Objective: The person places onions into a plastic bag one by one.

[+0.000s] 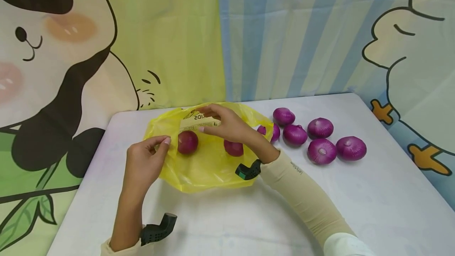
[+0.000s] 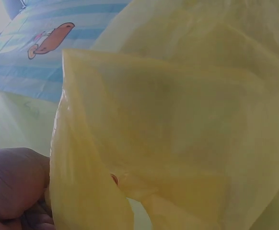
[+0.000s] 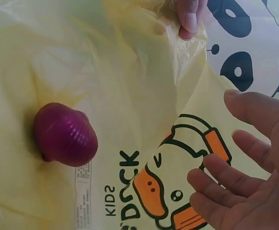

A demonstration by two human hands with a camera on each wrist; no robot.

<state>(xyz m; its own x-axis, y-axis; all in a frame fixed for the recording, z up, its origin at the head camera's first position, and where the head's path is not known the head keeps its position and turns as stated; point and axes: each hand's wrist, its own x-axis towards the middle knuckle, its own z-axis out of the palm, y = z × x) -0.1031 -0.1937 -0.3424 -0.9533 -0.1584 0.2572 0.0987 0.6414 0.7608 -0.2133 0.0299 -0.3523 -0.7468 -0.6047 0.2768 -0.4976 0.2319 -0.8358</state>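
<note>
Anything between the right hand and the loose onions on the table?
Yes, the yellow bag. In the head view, its right edge lies between the right hand and the loose onions, partly covering the nearest onion.

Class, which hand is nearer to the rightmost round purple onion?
Right: the right hand is over the yellow plastic bag, left of that onion; the left hand, farther left, pinches the bag's edge.
</note>
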